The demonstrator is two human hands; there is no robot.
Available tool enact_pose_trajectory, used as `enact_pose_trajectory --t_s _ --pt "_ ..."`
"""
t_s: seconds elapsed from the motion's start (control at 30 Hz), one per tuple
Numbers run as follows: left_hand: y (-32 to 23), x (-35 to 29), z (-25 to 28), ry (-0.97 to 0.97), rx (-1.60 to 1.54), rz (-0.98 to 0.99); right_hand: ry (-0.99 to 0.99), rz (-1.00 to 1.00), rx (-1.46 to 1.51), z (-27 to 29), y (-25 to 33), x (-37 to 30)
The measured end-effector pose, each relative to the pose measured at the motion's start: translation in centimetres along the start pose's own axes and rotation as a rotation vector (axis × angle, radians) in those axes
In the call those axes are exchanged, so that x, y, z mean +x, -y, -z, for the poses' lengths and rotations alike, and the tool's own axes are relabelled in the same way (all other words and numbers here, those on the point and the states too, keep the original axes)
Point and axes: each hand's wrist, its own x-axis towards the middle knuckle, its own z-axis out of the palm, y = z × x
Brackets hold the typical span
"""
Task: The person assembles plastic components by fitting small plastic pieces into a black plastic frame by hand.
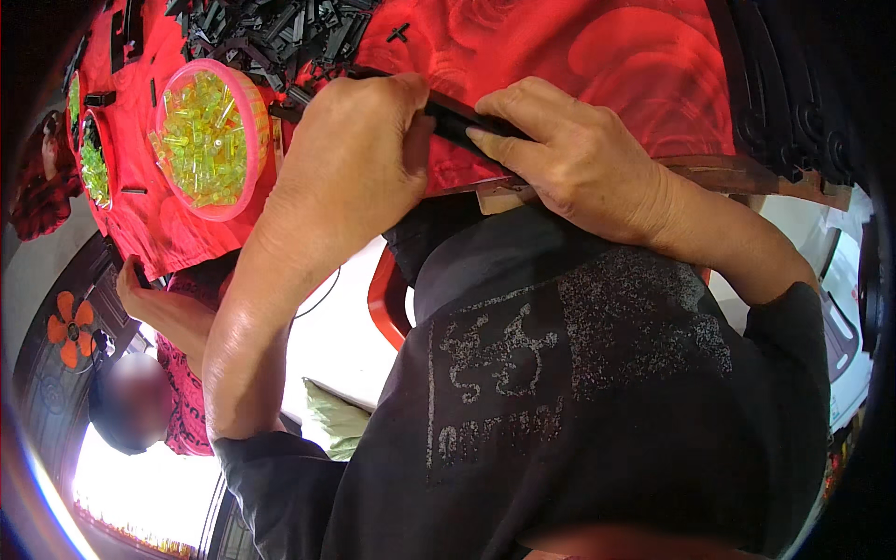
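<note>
Both of my hands grip one long, narrow black plastic piece (452, 121) held slantwise over the near edge of the red-covered table. My left hand (359, 140) is closed around its far-left part, its back turned up, so the fingers beneath are hidden. Thumb and fingers of my right hand (565, 154) pinch the nearer, right end. Just beyond my left hand lies a heap of loose black plastic parts (280, 37). To the left of my left wrist stands a round pink basket (250, 140) filled with clear yellow-green plastic pieces (201, 140).
A small black cross-shaped part (399, 34) lies on the red tablecloth (560, 56). Farther left is another container of green pieces (94, 163). A co-worker's arm (168, 313) reaches to the table's left edge. Dark carved furniture (793, 103) borders the right side.
</note>
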Motion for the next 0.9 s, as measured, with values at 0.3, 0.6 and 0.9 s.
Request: enact_pose_trajectory --t_s 0.3,0.6,0.9 --pt "-0.2 -0.3 1.5 -0.029 -0.052 0.122 0.062 -0.030 0.034 0.3 0.0 0.2" --pt "1.5 -0.8 1.2 0.057 -0.065 0.127 0.059 -0.041 0.042 0.2 0.2 0.4" --pt "2.4 -1.6 0.6 0.065 -0.146 0.160 -0.089 -0.384 0.484 -0.8 0.5 -0.3"
